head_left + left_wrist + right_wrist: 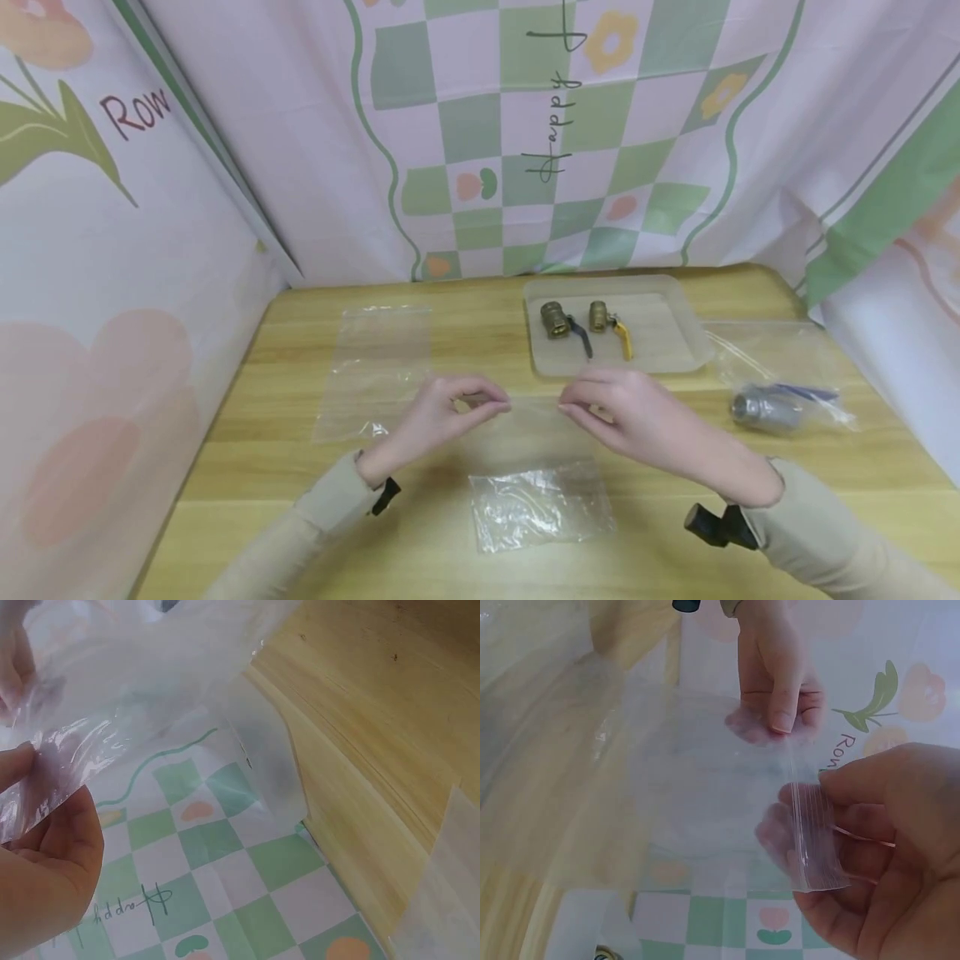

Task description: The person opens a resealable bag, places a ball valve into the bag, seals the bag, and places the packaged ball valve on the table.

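A clear plastic zip bag (705, 787) is stretched between my two hands above the wooden table. My left hand (442, 412) pinches one end of its zip edge between thumb and fingers. At the other end of that edge, the thumb and fingers of my right hand (637, 412) pinch the plastic. The ribbed zip strip (810, 832) runs from hand to hand in the right wrist view, and fingers show through the film. Below the hands in the head view, shiny clear plastic (540, 508) spreads over the table in front of me.
Toward the back right, a translucent tray (693, 337) holds a brass ball valve (555, 321) with a black lever and a smaller one (597, 317) with a yellow lever. Right of it lies a bagged silver valve (765, 410), blue-handled. Another clear bag (382, 350) lies flat at left.
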A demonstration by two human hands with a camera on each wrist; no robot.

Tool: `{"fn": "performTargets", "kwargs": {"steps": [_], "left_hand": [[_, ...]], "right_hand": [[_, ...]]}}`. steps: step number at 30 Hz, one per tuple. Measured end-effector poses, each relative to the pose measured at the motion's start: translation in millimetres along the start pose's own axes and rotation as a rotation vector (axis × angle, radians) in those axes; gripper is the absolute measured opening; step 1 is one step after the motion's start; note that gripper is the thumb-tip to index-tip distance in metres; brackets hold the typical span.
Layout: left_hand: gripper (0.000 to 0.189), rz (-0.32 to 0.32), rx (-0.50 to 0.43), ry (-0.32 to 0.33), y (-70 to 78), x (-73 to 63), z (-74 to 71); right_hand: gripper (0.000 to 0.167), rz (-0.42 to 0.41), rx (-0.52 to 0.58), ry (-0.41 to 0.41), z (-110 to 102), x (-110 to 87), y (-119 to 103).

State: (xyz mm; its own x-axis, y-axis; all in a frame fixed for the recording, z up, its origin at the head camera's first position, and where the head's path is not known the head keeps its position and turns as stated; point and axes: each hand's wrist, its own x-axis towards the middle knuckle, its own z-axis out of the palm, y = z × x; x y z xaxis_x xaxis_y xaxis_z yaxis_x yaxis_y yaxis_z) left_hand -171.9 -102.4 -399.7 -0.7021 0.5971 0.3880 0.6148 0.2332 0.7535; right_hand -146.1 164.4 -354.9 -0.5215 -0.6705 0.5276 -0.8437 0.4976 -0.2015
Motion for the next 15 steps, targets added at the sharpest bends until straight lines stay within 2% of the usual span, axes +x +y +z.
{"fn": "performTargets", "kwargs": {"steps": [7,11,15], "left_hand": [[0.013,0.098,0.046,-0.019,-1.9,1.2,1.9],[0.014,0.099,0.065,-0.030,-2.0,0.2,1.2],[0.015,0.071,0.071,-0.042,-1.3,-1.7,-0.1]], "right_hand": [[0.004,0.154,-0.034,-0.080,-4.5,6.1,-6.7],[0.007,0.195,-0.052,-0.111,-6.9,7.8,-8.6],[0.013,0.174,-0.034,-0.132,-8.4,5.9,-6.6]]}}
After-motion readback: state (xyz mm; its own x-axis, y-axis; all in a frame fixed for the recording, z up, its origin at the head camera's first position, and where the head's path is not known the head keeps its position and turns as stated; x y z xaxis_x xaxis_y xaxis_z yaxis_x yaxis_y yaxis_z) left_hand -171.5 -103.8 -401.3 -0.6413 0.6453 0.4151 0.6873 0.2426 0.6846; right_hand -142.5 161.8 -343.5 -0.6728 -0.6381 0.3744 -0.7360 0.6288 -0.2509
